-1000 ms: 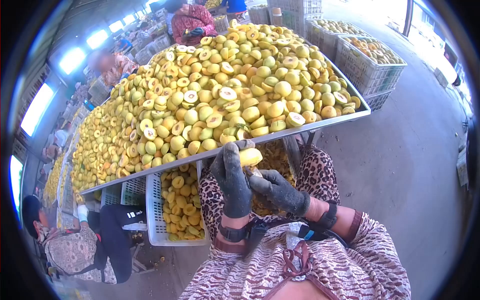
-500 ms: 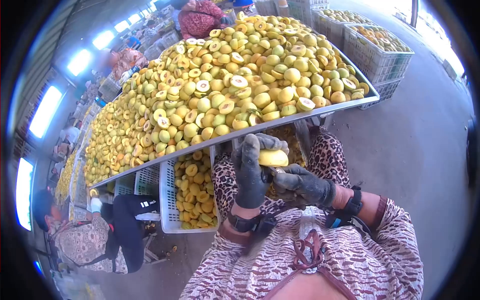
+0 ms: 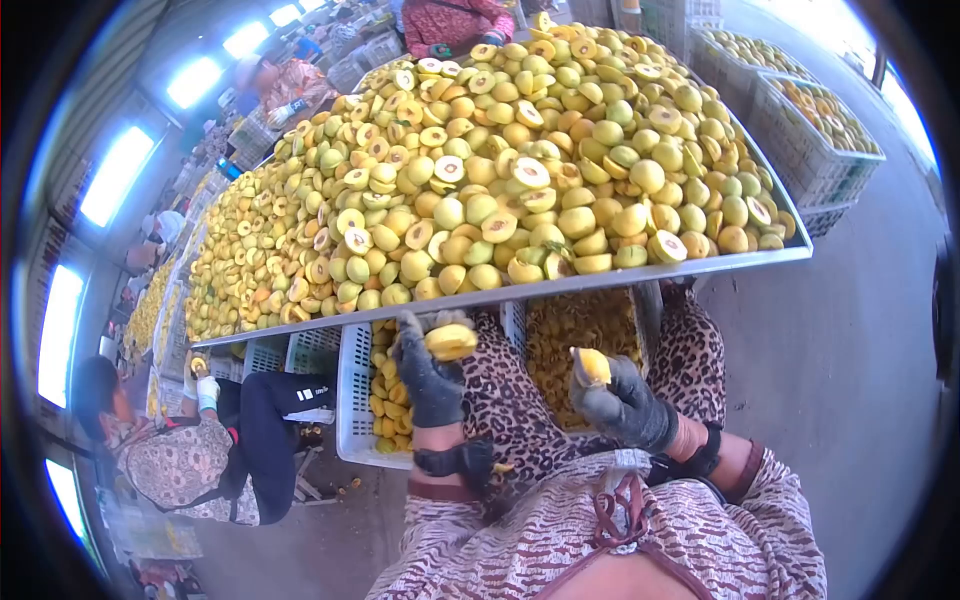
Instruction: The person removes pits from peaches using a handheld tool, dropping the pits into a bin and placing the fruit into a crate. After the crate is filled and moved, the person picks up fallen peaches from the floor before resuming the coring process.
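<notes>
My left hand (image 3: 432,382), in a dark grey work glove, grips a yellow peach half (image 3: 451,342) between thumb and fingers, just below the front rim of the fruit table. To the right, my gloved right hand (image 3: 630,404) is closed, with a yellow piece of peach (image 3: 593,366) at its thumb and fingertips. Whatever else lies inside that fist is hidden. Cut peaches (image 3: 480,220), many showing their pits, are heaped on the metal-edged table (image 3: 520,293) in front of me. Beneath my left hand stands a white crate (image 3: 354,400) with peach halves in it.
Between my knees is a bin of brownish-yellow scraps (image 3: 580,325). Stacked crates of fruit (image 3: 815,130) stand at the back right. One person (image 3: 190,455) sits at my left; others (image 3: 455,25) work across the table. A small yellow piece (image 3: 502,468) lies by my left wrist.
My hands have come apart: the left moved left with the peach half, the right moved right and slightly down with a yellow piece. The view has shifted a little.
</notes>
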The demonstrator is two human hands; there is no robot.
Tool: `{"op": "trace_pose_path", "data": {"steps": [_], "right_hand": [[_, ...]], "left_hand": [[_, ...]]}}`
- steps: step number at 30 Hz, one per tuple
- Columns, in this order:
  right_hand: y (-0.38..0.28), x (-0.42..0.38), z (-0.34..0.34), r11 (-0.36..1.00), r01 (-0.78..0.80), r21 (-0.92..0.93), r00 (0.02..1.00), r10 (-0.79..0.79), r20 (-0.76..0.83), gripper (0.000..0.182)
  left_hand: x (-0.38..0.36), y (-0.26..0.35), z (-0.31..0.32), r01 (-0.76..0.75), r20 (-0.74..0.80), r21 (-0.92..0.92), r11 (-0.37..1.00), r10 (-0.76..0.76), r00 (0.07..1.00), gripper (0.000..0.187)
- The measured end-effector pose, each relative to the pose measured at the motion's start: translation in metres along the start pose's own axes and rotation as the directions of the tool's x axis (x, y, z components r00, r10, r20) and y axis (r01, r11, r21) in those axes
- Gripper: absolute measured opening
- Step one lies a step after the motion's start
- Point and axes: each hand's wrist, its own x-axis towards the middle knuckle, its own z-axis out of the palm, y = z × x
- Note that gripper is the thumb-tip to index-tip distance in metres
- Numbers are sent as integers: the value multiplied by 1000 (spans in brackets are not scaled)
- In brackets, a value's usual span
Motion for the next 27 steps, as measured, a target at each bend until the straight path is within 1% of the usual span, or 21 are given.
{"op": "trace_pose_path", "data": {"steps": [1,2,3,4,5,7,8,9,10,11,13,15,17,19,20,21,22,23,25,26,27], "right_hand": [[8,1,-7,995,-97,29,992,99,-78,22],[45,4,-26,950,-247,-191,968,232,-101,19],[69,2,-42,707,-235,-667,953,303,-14,18],[90,1,-52,279,-103,-955,916,401,18,17],[116,2,-58,278,-99,-956,915,402,22,17],[151,1,-65,466,-94,-880,921,376,100,17],[126,12,-54,615,-186,-767,958,286,-4,14],[110,24,-46,613,-199,-764,955,298,-9,14],[97,35,-41,796,-331,-507,937,342,-74,12],[86,44,-38,890,-414,-192,910,397,-123,12],[69,55,-33,900,-373,-226,927,350,-135,15],[54,58,-30,898,-429,-102,892,402,-208,11],[60,57,-36,901,-422,-103,893,393,-217,9],[53,63,-38,908,-405,-105,900,375,-224,7],[47,68,-38,923,-360,-138,910,315,-269,6],[41,71,-34,932,-324,-164,913,263,-311,5],[40,75,-31,932,-332,-147,911,276,-308,5],[39,82,-30,944,-262,-201,934,196,-298,6],[39,95,-27,951,-192,-244,951,119,-284,6],[40,101,-25,950,-155,-271,952,70,-299,7],[40,105,-26,947,-118,-300,949,19,-313,8]], "left_hand": [[15,3,-28,-140,-82,324,936,175,981,39],[32,5,-55,-151,-89,318,936,188,978,39],[48,6,-80,-290,42,732,616,384,923,36],[59,6,-92,-337,247,934,116,469,848,34],[68,7,-81,-334,243,935,118,473,847,34],[89,-3,-38,-400,366,914,-62,548,752,43],[105,-14,-25,-410,354,912,-7,519,778,44],[125,-26,-9,-425,348,904,52,491,799,44],[144,-39,6,-451,403,892,3,445,800,45],[157,-52,22,-481,457,876,-44,398,796,46],[158,-58,70,-310,348,882,-356,46,936,47],[154,-75,83,-382,419,863,-330,45,907,48],[155,-85,75,-443,480,839,-315,45,876,48],[156,-79,68,-546,511,790,279,191,838,46],[147,-80,62,-310,320,681,663,110,941,41],[130,-69,69,-116,219,415,902,24,975,35],[105,-48,80,3,230,249,968,-62,971,33],[83,-29,89,124,250,75,989,-139,958,31],[52,-24,93,-198,398,232,952,93,913,34],[49,-30,87,95,371,41,995,-103,923,43],[41,-38,90,1,368,142,990,-53,928,50]]}}
